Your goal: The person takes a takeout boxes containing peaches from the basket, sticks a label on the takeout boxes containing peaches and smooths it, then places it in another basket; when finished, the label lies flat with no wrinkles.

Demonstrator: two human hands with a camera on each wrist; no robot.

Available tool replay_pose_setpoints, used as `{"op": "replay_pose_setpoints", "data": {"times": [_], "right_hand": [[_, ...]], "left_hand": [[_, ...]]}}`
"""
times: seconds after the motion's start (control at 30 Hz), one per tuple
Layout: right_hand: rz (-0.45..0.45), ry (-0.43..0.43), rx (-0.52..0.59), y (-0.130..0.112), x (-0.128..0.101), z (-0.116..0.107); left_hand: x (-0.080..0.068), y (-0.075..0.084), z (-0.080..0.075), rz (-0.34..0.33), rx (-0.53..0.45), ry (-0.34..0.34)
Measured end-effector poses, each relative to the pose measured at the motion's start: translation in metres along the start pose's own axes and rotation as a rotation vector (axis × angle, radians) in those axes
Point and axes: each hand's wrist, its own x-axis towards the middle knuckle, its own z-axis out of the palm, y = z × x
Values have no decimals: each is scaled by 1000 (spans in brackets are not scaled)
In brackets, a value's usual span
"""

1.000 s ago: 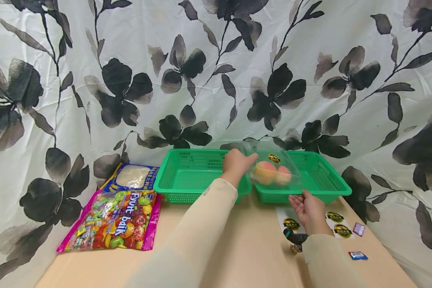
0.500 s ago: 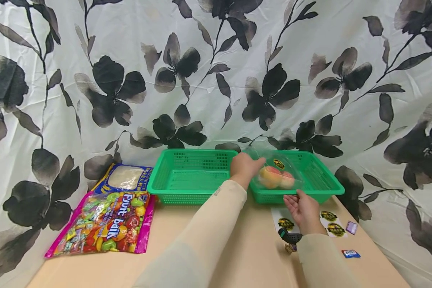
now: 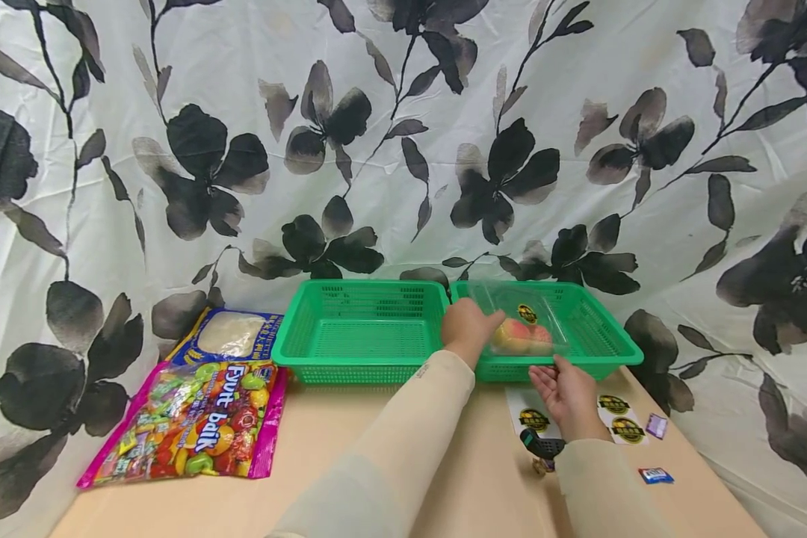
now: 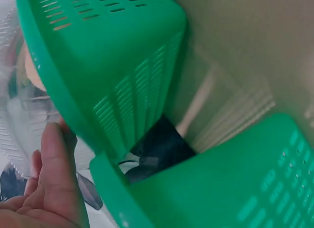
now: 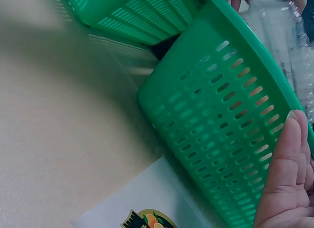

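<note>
My left hand (image 3: 467, 330) grips the left edge of a clear plastic fruit box (image 3: 550, 320), its thumb toward the box. Peaches (image 3: 513, 338) show through the plastic, and a black-and-gold sticker (image 3: 527, 314) sits on the lid. The box lies within the right green basket (image 3: 601, 329), tilted toward me. At that basket's front rim is my right hand (image 3: 570, 396), fingers loosely extended and thumb up by the rim. In the right wrist view the thumb (image 5: 289, 139) lies along the basket's rim. The left wrist view shows my left fingers beside the box and rim.
A second green basket (image 3: 359, 366) stands to the left. A candy bag (image 3: 195, 422) lies in front of a blue food bag (image 3: 235, 334). Sticker sheets (image 3: 521, 407) lie under the right hand, with small purple (image 3: 656, 426) and blue packets (image 3: 655, 475) nearby.
The fruit box has gone down and slightly right into the right basket, with my left hand following it. My right hand stays by the front rim. The head view has shifted slightly.
</note>
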Motion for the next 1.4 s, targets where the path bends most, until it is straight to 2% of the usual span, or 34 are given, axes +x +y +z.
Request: {"op": "replay_pose_setpoints", "data": {"times": [0.2, 0.43, 0.67, 0.8, 0.97, 1.07, 1.23, 1.4], "right_hand": [[18, -17, -10, 3, 0, 1], [8, -15, -7, 1, 0, -1], [11, -8, -16, -1, -1, 0], [6, 2, -21, -1, 0, 0], [11, -2, -17, 1, 0, 0], [13, -10, -12, 4, 1, 1], [9, -5, -28, 3, -2, 2], [1, 8, -39, 0, -3, 1]], "left_hand": [[1, -2, 8, -4, 3, 23], [-3, 3, 12, -6, -62, -62], [0, 5, 17, -27, -55, -111], [-2, 8, 17, -79, -192, -196], [-5, 8, 20, -204, -486, -314], [-5, 6, 19, -255, -602, -349], [-5, 6, 18, -288, -646, -354], [-6, 11, 21, -283, -635, -339]]}}
